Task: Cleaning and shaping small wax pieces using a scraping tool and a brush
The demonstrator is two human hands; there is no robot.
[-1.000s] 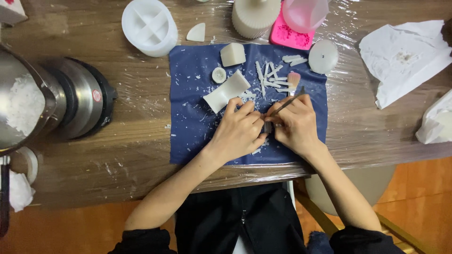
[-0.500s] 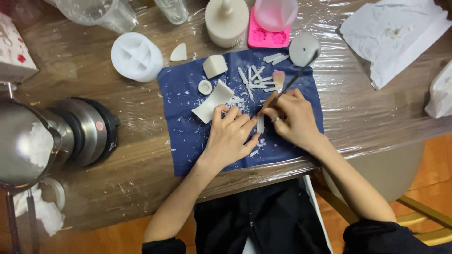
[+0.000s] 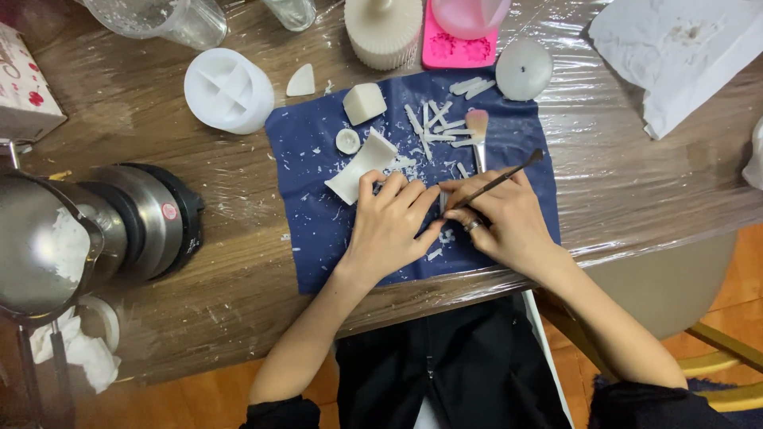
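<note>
On the blue cloth (image 3: 318, 214) near the tabletop's front edge, the left hand (image 3: 393, 226) presses a small white wax piece (image 3: 442, 199) flat while the right hand (image 3: 509, 218), grip pinching a thin tool (image 3: 501, 180), should probably scrape lightly.

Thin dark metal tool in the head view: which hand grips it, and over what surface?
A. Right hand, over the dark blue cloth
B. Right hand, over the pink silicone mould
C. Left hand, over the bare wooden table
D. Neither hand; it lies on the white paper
A: the right hand pinches the thin dark metal tool like a pen, over the dark blue cloth, beside the left hand.
</note>
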